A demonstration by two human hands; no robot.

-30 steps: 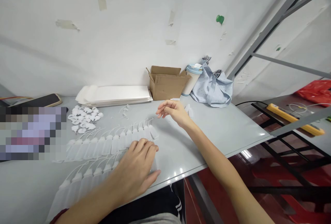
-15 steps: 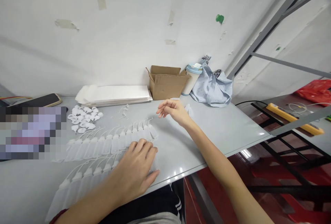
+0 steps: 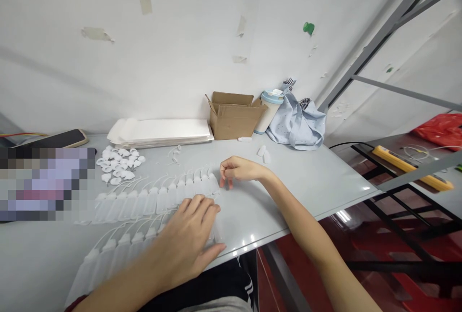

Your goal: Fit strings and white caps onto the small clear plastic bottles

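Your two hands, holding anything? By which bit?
Nothing shows in the right hand; the left hand is over translucent pieces, so its hold can't be told.

Translucent stringed pieces (image 3: pixel 145 204), lying side by side, two rows.

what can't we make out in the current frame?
Front row of translucent pouches: head view, right part mostly covered by the left hand.
Left palm: head view, hidden by the back of that hand.
Right hand grip: head view, curled fingers hide whether it holds anything.
Cardboard box bottom: head view, hidden by its front wall.
Red plastic: head view, cut off by the right edge.
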